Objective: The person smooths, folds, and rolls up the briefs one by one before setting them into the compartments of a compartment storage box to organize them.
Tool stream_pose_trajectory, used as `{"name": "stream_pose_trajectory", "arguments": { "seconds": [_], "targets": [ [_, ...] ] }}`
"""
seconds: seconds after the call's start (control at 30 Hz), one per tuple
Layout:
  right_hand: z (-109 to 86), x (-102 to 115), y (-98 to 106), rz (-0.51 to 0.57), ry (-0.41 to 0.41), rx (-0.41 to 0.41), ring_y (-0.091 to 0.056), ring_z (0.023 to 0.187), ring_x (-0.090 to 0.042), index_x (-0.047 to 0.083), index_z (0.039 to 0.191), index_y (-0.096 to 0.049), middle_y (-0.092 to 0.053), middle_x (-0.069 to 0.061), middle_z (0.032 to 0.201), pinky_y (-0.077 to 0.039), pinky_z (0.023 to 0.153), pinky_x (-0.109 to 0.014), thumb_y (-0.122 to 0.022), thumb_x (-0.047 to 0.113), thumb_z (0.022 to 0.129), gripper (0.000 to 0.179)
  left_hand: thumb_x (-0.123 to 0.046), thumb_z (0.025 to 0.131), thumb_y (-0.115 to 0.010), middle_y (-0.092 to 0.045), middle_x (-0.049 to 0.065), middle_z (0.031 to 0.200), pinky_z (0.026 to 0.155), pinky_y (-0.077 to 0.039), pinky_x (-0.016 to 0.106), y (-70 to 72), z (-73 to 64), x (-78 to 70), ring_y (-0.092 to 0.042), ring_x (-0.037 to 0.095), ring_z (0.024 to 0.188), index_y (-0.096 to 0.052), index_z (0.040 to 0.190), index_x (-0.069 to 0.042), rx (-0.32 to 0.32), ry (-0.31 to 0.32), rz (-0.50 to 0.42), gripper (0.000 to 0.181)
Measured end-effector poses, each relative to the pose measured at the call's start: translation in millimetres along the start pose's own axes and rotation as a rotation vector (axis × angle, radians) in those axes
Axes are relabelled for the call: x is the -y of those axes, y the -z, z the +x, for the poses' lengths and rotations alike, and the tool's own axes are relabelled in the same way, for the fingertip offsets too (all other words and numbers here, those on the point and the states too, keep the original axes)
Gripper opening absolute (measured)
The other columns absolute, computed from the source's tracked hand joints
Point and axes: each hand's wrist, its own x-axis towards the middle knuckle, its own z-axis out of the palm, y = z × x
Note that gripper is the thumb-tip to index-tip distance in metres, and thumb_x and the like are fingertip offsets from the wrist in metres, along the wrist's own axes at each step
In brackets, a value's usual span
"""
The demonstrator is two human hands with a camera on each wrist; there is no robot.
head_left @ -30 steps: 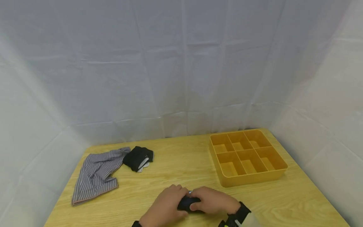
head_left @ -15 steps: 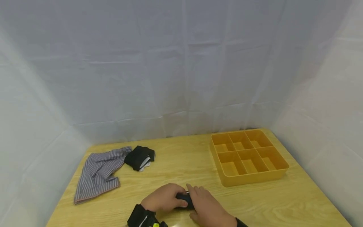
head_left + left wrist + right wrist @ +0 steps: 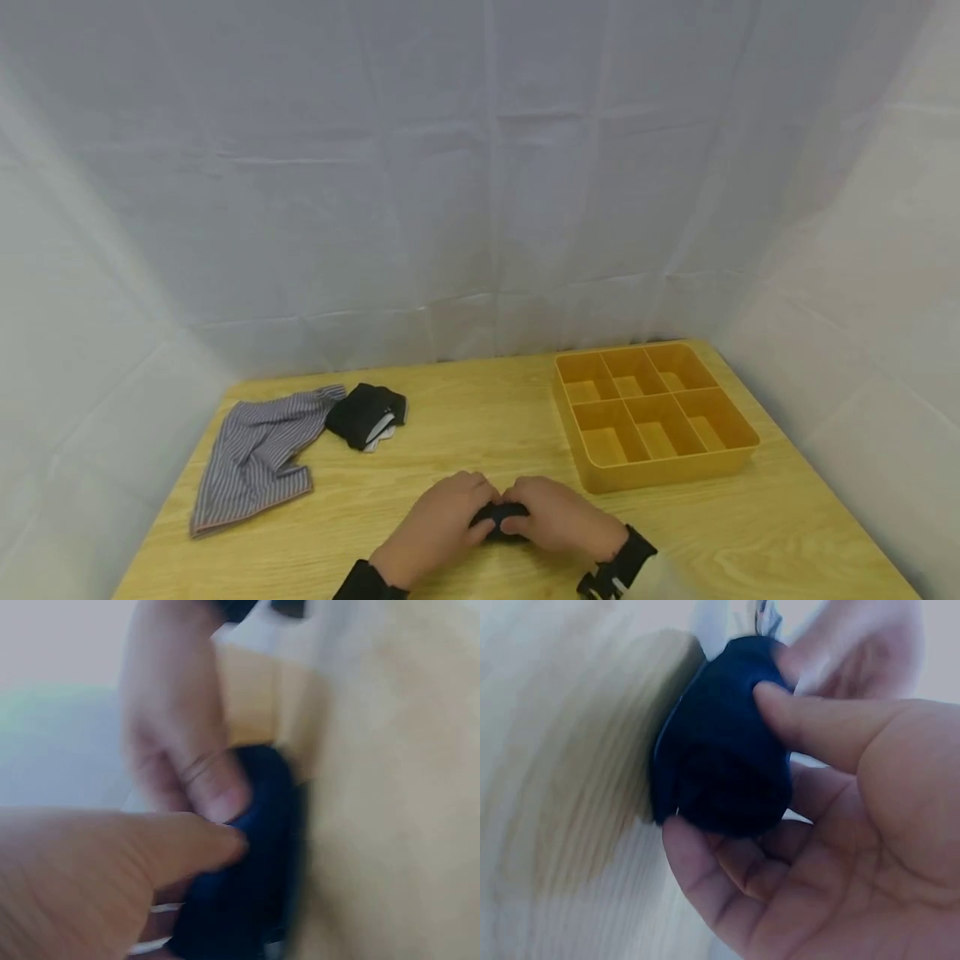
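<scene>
Wooden tabletop (image 3: 457,433), roomy between dark bundle (image 3: 498,523) and back edge (image 3: 487,362)

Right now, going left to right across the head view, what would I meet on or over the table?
Striped cloth → black cloth → left hand → dark bundle → right hand → yellow tray.

Wood-grain table (image 3: 465,425): striped cloth (image 3: 251,462), folded black cloth (image 3: 360,415), yellow six-compartment tray (image 3: 667,473).
</scene>
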Motion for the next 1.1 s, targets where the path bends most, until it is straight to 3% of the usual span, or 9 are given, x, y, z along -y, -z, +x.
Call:
{"name": "stream_pose_trajectory", "arguments": {
  "seconds": [0.1, 0.17, 0.23, 0.4, 0.57, 0.73, 0.87, 0.97, 1.1],
  "targets": [
    [6.2, -7.3, 3.2, 0.086, -0.008, 0.0, -0.06, 0.086, -0.004, 0.018, 0.106, -0.073, -0.069, 0.01, 0.099, -0.05, 0.079, -0.029, -0.074, 0.028, 0.097, 0.014, -0.028, 0.089, -0.083, -0.065, -0.005, 0.111, 0.089, -0.053, 0.033, -7.0, -4.2, -9.0, -0.062, 0.011, 0.102, -0.068, 0.121, -0.015, -0.012, 0.012, 0.125, 0.037],
    [6.3, -7.0, 4.3, 0.049, -0.002, -0.056, -0.06, 0.086, -0.006, 0.016, 0.105, -0.071, -0.068, 0.008, 0.098, -0.05, 0.079, -0.03, -0.077, 0.029, 0.094, 0.018, -0.027, 0.086, -0.086, -0.065, -0.005, 0.11, 0.089, -0.054, 0.033, -11.6, -2.9, -10.6, -0.063, 0.012, 0.102, -0.068, 0.12, -0.015, -0.014, 0.028, 0.149, 0.04],
    [3.6, -2.1, 1.7, -0.082, 0.021, -0.128, -0.057, 0.084, -0.008, 0.016, 0.101, -0.068, -0.064, 0.008, 0.095, -0.049, 0.077, -0.031, -0.079, 0.029, 0.092, 0.019, -0.025, 0.086, -0.086, -0.065, -0.006, 0.107, 0.087, -0.054, 0.031, -15.5, -0.7, -9.3, -0.062, 0.01, 0.099, -0.068, 0.116, -0.016, -0.022, 0.044, 0.133, 0.036],
    [-5.9, 14.5, -17.3, -0.526, 0.134, -0.278, -0.052, 0.081, -0.013, 0.014, 0.099, -0.067, -0.056, 0.004, 0.089, -0.049, 0.075, -0.031, -0.08, 0.027, 0.09, 0.021, -0.021, 0.084, -0.086, -0.063, -0.009, 0.096, 0.081, -0.053, 0.029, -20.6, 5.3, 0.2, -0.06, 0.005, 0.09, -0.067, 0.104, -0.018, -0.039, 0.082, 0.027, 0.027],
    [-3.1, 19.3, -29.9, -0.669, 0.118, -0.303, -0.055, 0.077, -0.014, 0.013, 0.099, -0.068, -0.057, 0.001, 0.085, -0.05, 0.071, -0.028, -0.077, 0.022, 0.092, 0.014, -0.022, 0.083, -0.086, -0.066, -0.007, 0.102, 0.086, -0.054, 0.032, -24.5, 7.5, 11.0, -0.062, 0.007, 0.095, -0.067, 0.11, -0.017, -0.028, 0.098, -0.052, 0.033],
    [7.0, 15.8, -27.4, -0.69, 0.108, -0.269, -0.056, 0.075, -0.014, 0.012, 0.097, -0.068, -0.058, 0.001, 0.083, -0.051, 0.069, -0.028, -0.074, 0.021, 0.095, 0.01, -0.022, 0.083, -0.084, -0.065, -0.01, 0.099, 0.084, -0.054, 0.031, -25.0, 14.0, 23.9, -0.061, 0.004, 0.092, -0.068, 0.109, -0.02, -0.023, 0.047, -0.091, 0.031],
    [17.8, 11.4, -11.6, -0.642, 0.095, -0.286, -0.058, 0.077, -0.015, 0.01, 0.1, -0.069, -0.06, 0.0, 0.084, -0.052, 0.072, -0.031, -0.077, 0.024, 0.091, 0.018, -0.022, 0.084, -0.082, -0.066, -0.013, 0.104, 0.087, -0.053, 0.032, -18.6, 27.4, 35.8, -0.062, 0.004, 0.095, -0.068, 0.112, -0.024, -0.046, 0.061, -0.211, 0.031],
    [24.5, 8.3, 13.0, -0.587, 0.068, -0.325, -0.059, 0.077, -0.017, 0.007, 0.098, -0.07, -0.062, -0.003, 0.084, -0.053, 0.071, -0.033, -0.08, 0.025, 0.09, 0.022, -0.021, 0.089, -0.079, -0.067, -0.005, 0.122, 0.097, -0.052, 0.04, -5.5, 42.3, 40.4, -0.063, 0.013, 0.112, -0.066, 0.127, -0.019, -0.096, 0.081, -0.35, 0.04],
    [31.1, -1.9, 58.0, -0.462, -0.024, -0.431, -0.059, 0.073, -0.018, 0.009, 0.092, -0.067, -0.063, -0.004, 0.083, -0.052, 0.065, -0.036, -0.083, 0.023, 0.087, 0.022, -0.023, 0.095, -0.076, -0.056, 0.009, 0.147, 0.11, -0.044, 0.05, 19.5, 71.2, 36.1, -0.054, 0.027, 0.135, -0.049, 0.151, -0.012, -0.218, 0.093, -0.466, 0.064]
  ]
}}
